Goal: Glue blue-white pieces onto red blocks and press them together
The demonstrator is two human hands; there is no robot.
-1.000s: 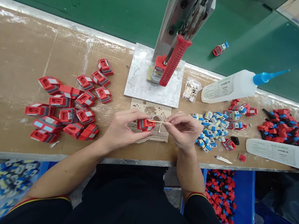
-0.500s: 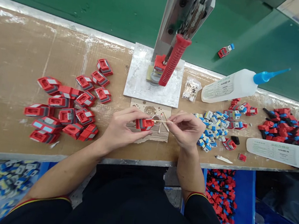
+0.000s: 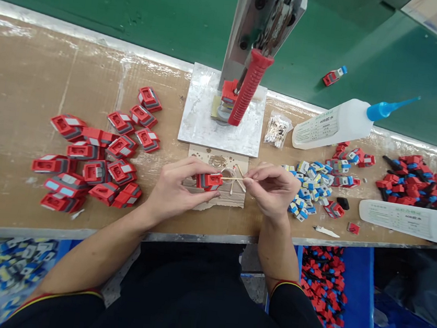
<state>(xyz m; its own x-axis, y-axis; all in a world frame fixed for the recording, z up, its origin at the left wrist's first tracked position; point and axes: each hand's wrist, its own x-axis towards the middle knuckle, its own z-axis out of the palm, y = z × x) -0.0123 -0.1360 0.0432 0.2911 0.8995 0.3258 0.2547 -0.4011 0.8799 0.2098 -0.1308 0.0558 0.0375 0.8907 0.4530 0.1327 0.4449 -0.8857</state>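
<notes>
My left hand (image 3: pixel 174 186) grips a red and grey plastic toy part (image 3: pixel 208 181) between thumb and fingers, over a piece of cardboard (image 3: pixel 204 154). Pinched in my right hand (image 3: pixel 273 188) is a cotton swab (image 3: pixel 232 178), its far end at the right side of the red part. Whether the tip touches the part or goes inside it, I cannot tell. Beneath the swab lie a small round clear dish (image 3: pixel 226 171) and a few loose swabs (image 3: pixel 240 184). Many similar red parts (image 3: pixel 95 172) are gathered to the left of my left hand.
A hand press with a red handle (image 3: pixel 251 86) stands on a metal plate (image 3: pixel 195 124). Two glue bottles (image 3: pixel 325 124), a bag of swabs (image 3: pixel 277 129), small blue-white parts (image 3: pixel 310 187) and red-black parts (image 3: pixel 413 183) lie rightward. Blue bins (image 3: pixel 357 295) sit below the table edge.
The view has shifted slightly, so the bench things appear a little further left. Both hands keep their holds on the red part and the swab, nearly unmoved.
</notes>
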